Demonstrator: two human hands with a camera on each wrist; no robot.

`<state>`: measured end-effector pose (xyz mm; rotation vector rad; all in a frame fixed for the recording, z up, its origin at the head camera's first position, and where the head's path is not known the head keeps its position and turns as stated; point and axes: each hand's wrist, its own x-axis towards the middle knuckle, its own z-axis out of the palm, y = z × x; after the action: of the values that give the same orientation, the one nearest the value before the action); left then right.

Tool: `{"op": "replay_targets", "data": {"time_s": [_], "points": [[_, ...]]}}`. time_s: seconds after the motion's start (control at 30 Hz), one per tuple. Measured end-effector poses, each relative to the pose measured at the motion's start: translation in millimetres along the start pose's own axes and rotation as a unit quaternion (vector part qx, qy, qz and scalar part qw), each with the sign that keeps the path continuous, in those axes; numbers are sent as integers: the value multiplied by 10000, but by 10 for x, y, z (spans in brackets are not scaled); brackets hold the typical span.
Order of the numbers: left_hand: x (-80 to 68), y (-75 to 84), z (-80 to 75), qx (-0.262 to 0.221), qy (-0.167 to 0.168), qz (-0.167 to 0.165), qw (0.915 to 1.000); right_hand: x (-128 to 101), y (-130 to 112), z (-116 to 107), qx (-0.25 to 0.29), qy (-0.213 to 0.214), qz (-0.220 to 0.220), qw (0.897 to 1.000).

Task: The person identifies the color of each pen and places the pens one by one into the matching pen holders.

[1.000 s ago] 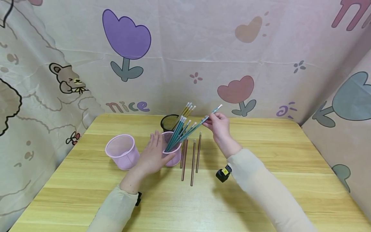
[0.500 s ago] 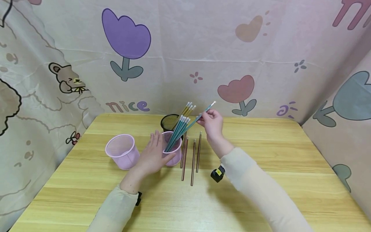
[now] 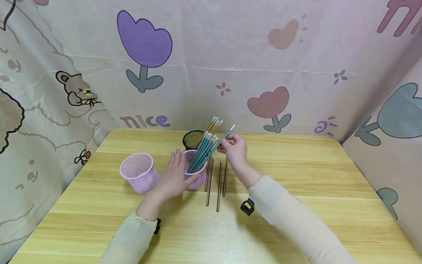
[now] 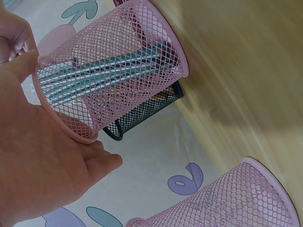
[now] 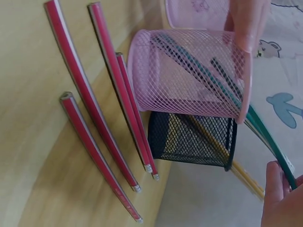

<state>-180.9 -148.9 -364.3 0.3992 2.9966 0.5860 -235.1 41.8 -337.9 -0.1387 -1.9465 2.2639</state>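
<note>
The right hand [image 3: 234, 151] pinches a slim green pencil with a white eraser tip [image 3: 220, 141] near its upper end, its fingers curled round the shaft; the pencil slants up to the right, its lower end inside the pink wire-mesh cup [image 3: 196, 175] among a sheaf of matching green pencils [image 3: 202, 152]. Compared with a second ago, the right hand has drawn in leftward and lower, and the held pencil now stands steeper, close against the sheaf instead of fanned well out to the right. The left hand [image 3: 173, 176] rests on the near left side of that pink cup with fingers straight and thumb along its front. Just behind the cup stands a black wire-mesh cup [image 3: 191, 138] holding yellow pencils [image 3: 212, 125]. Four red pencils [image 3: 219, 184] lie on the light wooden table [image 3: 296, 176] beside the cup, below the right hand. A second, empty pink mesh cup [image 3: 140, 172] stands to the left, apart from the left hand.
</note>
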Motion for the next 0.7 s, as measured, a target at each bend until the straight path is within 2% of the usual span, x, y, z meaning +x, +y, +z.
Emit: {"op": "replay_targets", "data": {"time_s": [0.53,0.7], "points": [[8,-14,24,11,80,46,10000,-117,111,110,-686,-374,340,9964],[3,-12,20,6,66,54,10000,-137,138,100,-1421,-860,559,9845]]}}
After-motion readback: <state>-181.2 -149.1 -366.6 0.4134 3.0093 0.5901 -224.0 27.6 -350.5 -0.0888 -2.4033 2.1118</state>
